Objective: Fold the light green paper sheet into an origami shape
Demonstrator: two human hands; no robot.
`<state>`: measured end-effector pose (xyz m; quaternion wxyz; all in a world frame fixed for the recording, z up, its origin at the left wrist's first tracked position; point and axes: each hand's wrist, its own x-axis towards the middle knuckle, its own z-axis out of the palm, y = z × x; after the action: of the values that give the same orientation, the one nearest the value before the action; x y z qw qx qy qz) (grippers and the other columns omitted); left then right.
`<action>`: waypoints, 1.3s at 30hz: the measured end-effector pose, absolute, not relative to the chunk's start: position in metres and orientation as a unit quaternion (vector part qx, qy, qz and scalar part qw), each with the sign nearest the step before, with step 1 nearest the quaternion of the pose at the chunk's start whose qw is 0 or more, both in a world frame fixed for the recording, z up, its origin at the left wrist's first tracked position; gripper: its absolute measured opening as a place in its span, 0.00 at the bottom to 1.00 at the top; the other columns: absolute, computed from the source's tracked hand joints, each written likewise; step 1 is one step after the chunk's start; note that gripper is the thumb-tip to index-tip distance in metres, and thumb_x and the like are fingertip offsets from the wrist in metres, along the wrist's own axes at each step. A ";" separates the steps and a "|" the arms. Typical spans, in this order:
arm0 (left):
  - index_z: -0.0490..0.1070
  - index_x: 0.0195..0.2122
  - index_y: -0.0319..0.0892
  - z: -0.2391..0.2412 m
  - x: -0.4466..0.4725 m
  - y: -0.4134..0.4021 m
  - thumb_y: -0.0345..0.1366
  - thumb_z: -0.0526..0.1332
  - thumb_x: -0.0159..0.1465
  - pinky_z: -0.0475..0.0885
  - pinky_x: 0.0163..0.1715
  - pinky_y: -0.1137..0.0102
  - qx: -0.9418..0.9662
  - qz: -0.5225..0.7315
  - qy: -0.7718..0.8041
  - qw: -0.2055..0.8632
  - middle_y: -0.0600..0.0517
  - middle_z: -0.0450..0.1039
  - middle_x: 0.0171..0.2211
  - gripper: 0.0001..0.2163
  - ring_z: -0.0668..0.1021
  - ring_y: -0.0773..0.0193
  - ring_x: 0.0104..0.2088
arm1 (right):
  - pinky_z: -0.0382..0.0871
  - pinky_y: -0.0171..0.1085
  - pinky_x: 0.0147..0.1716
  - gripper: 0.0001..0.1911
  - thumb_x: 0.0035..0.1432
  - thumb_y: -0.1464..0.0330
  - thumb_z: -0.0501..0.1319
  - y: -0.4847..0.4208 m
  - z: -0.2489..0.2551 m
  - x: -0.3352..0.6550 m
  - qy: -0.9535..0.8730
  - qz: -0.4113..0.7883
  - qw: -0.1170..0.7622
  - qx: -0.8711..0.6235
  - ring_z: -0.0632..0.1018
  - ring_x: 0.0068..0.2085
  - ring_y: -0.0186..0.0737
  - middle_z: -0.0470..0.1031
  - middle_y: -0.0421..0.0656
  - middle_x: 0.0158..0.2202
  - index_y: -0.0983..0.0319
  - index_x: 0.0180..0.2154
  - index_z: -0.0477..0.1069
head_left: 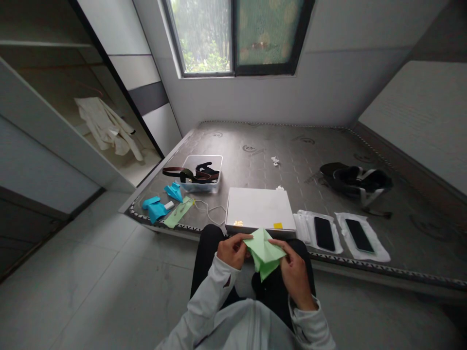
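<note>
A light green sheet of folded paper is stretched between my two hands, above my lap. My left hand pinches its left corner, and my right hand grips the right corner. Creases run across the paper, and a pointed flap hangs down in the middle. Just beyond it lies a flat white box with a small yellow square on its near edge. The fingertips behind the paper are partly hidden.
On the mattress are a clear plastic bin with belts, blue folded papers, a green paper strip and a white cable. Two dark phones rest on white pouches at right, near a black cap.
</note>
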<state>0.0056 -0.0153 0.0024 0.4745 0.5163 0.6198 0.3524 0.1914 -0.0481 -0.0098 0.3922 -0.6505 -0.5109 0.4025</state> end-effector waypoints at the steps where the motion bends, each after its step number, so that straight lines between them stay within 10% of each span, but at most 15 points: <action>1: 0.79 0.37 0.41 0.001 0.004 -0.015 0.42 0.56 0.57 0.71 0.20 0.82 0.496 0.361 0.615 0.496 0.52 0.78 0.23 0.15 0.78 0.72 0.21 | 0.63 0.33 0.25 0.20 0.51 0.70 0.52 -0.048 -0.012 0.193 -0.498 0.411 0.405 -0.647 0.73 0.28 0.38 0.78 0.41 0.34 0.60 0.43 0.75; 9: 0.76 0.33 0.33 -0.002 -0.003 -0.011 0.51 0.60 0.51 0.71 0.19 0.79 0.355 0.405 0.504 0.676 0.53 0.72 0.19 0.22 0.73 0.73 0.19 | 0.69 0.35 0.33 0.19 0.50 0.63 0.58 -0.049 -0.011 0.199 -0.359 0.601 0.515 -0.495 0.75 0.38 0.44 0.77 0.47 0.41 0.63 0.42 0.76; 15: 0.66 0.52 0.37 -0.012 0.003 -0.008 0.47 0.74 0.40 0.75 0.29 0.76 0.376 0.406 0.489 0.674 0.47 0.78 0.36 0.39 0.78 0.68 0.30 | 0.69 0.39 0.45 0.22 0.58 0.54 0.56 -0.052 -0.012 0.202 -0.380 0.577 0.510 -0.512 0.73 0.49 0.49 0.74 0.49 0.50 0.63 0.42 0.77; 22: 0.78 0.38 0.35 -0.023 0.004 -0.012 0.45 0.67 0.49 0.68 0.29 0.78 0.480 0.311 0.507 0.646 0.50 0.79 0.30 0.21 0.74 0.72 0.28 | 0.71 0.40 0.42 0.20 0.54 0.58 0.63 -0.049 0.002 0.202 -0.526 0.526 0.383 -0.547 0.76 0.44 0.48 0.77 0.48 0.46 0.61 0.45 0.76; 34: 0.75 0.36 0.34 -0.019 -0.002 -0.007 0.48 0.66 0.46 0.64 0.22 0.80 0.448 0.340 0.538 0.628 0.53 0.74 0.25 0.23 0.69 0.75 0.22 | 0.64 0.45 0.57 0.33 0.46 0.60 0.71 -0.052 0.002 0.212 -0.608 0.528 0.345 -0.482 0.68 0.59 0.52 0.66 0.49 0.59 0.57 0.55 0.69; 39: 0.74 0.36 0.35 -0.019 -0.004 -0.003 0.51 0.67 0.44 0.63 0.22 0.80 0.409 0.352 0.546 0.641 0.54 0.73 0.24 0.25 0.68 0.76 0.21 | 0.64 0.46 0.56 0.15 0.52 0.61 0.67 -0.049 0.003 0.216 -0.645 0.457 0.351 -0.501 0.71 0.55 0.50 0.71 0.47 0.54 0.56 0.43 0.78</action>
<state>-0.0044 -0.0028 -0.0194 0.6409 0.4091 0.5457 0.3522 0.2156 -0.0495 0.0029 0.3508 -0.5013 -0.6453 0.4575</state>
